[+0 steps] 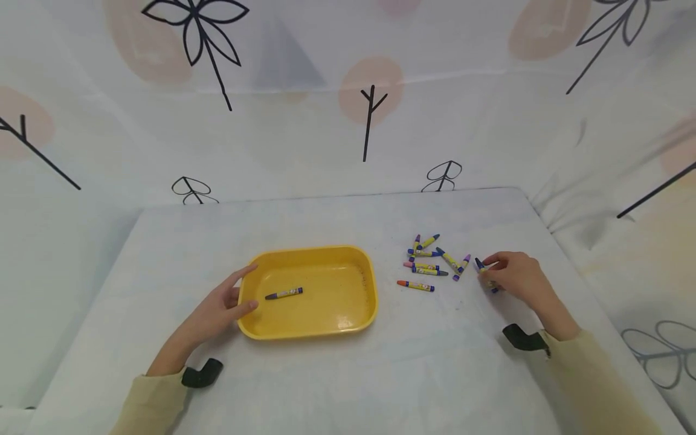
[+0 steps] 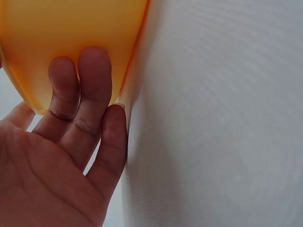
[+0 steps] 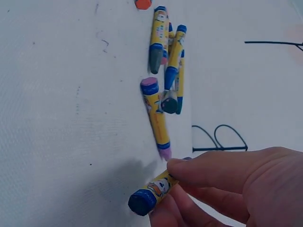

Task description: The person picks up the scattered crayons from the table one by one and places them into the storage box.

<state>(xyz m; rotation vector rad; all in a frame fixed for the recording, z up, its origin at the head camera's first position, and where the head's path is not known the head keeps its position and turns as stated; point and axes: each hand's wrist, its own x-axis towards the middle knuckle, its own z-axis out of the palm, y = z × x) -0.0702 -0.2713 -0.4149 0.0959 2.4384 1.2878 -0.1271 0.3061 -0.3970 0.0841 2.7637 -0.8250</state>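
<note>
My left hand (image 1: 214, 311) grips the left end of a yellow plastic tray (image 1: 315, 333), thumb and index finger at the rim. In the left wrist view, the other fingertips (image 2: 94, 71) press the outside of the tray wall (image 2: 71, 23). One dark crayon (image 1: 284, 293) lies inside the tray. Over on the right, my right hand (image 1: 516, 275) pinches a dark blue crayon (image 3: 150, 194) with a yellow wrapper between thumb and fingers. Its blunt end faces the wrist camera; the fingers cover part of it. A purple-tipped crayon (image 3: 156, 113) lies just beyond the fingertips.
Several crayons (image 1: 426, 254) lie in a loose, partly overlapping group between tray and right hand. Nearest the front of that group is an orange crayon (image 1: 415, 286). Patterned white cloth (image 1: 304, 145) stands behind the white tabletop (image 1: 348, 386).
</note>
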